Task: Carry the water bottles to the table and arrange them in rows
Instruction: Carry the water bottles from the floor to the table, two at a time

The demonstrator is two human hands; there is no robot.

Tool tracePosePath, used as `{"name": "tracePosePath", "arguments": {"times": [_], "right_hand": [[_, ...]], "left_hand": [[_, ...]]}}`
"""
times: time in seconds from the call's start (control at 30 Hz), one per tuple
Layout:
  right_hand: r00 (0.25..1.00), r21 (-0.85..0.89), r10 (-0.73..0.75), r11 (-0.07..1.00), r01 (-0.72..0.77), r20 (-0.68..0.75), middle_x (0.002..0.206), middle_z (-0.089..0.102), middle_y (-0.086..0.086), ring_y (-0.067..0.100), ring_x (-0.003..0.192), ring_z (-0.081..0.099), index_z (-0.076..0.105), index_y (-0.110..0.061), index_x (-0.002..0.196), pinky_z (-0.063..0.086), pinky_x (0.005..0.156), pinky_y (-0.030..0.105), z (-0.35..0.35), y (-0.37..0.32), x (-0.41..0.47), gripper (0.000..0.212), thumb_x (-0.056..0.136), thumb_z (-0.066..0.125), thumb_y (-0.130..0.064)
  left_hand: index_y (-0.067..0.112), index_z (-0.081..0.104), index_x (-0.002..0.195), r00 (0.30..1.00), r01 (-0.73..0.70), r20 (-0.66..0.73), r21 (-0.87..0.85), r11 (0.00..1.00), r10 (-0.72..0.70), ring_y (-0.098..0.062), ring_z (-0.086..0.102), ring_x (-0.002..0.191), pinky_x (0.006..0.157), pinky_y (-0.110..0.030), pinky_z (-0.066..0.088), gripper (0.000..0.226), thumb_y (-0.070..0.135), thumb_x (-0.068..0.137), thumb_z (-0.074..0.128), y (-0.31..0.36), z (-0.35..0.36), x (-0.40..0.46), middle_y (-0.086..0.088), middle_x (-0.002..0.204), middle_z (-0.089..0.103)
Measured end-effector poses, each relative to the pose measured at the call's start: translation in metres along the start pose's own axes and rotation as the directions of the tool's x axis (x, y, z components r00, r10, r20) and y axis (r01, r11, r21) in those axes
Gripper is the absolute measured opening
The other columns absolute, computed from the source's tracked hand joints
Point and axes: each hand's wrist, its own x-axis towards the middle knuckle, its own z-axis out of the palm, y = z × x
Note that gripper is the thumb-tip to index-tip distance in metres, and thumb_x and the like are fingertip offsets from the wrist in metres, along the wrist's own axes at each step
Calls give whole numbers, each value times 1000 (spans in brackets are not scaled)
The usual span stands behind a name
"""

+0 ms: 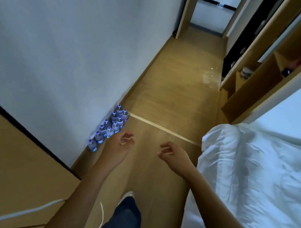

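Wooden table surface [12, 165] occupies the lower left, edge against the white wall [70, 41]. Water bottles [110, 126] stand clustered on the floor [165, 106] along the wall base, upright, blue-capped, in roughly two lines. Left hand [124, 144] hangs just beside the nearest bottles, fingers loosely curled, holding nothing. Right hand [171, 154] likewise loosely curled, empty, above bare floor. White bedding [250, 178] lies at right.

White wall [64, 46], wooden floor [167, 100], perhaps a bed [254, 175]
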Motion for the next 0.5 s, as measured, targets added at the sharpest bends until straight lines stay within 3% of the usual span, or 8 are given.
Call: {"name": "tracePosePath", "arguments": {"times": [0.2,0.3,0.37,0.43,0.5], "right_hand": [[999,-53,-11,999,12,36,112,63,-2,18,101,63,60,-22,122,52,90,37,-43,-58,138,31,92,67,-28],[998,-49,-26,998,29,50,107,64,-2,15,89,62,62,-21,116,50,74,26,-56,-79,194,27,90,69,-25],[997,-37,-41,998,44,66,108,64,1,14,86,60,63,-19,116,43,62,22,-65,-89,232,28,90,70,-23],[992,-42,-55,997,60,110,110,65,4,14,87,59,63,-17,118,43,62,21,-72,-100,271,29,90,70,-22],[982,-58,-70,995,81,174,109,65,3,14,86,60,62,-17,118,45,65,21,-78,-109,309,29,90,68,-22]], "left_hand": [[6,67,110,997,56,-56,31,998,-54,-9,60,90,63,1,38,19,6,92,62,28,-1,138,1,103,65],[4,66,112,991,104,-89,31,994,-101,-11,60,89,64,-3,39,21,3,91,60,38,-6,189,-5,105,67],[5,66,113,983,150,-114,15,989,-147,-20,63,100,78,-18,46,23,3,91,60,42,-5,221,-9,111,68],[7,68,112,962,215,-170,-15,976,-214,-27,64,99,83,-32,47,22,5,91,60,46,-4,251,-9,112,69],[12,69,110,941,260,-214,-37,965,-262,-23,64,85,79,-38,49,20,10,92,59,46,-2,280,-6,110,69]]}}
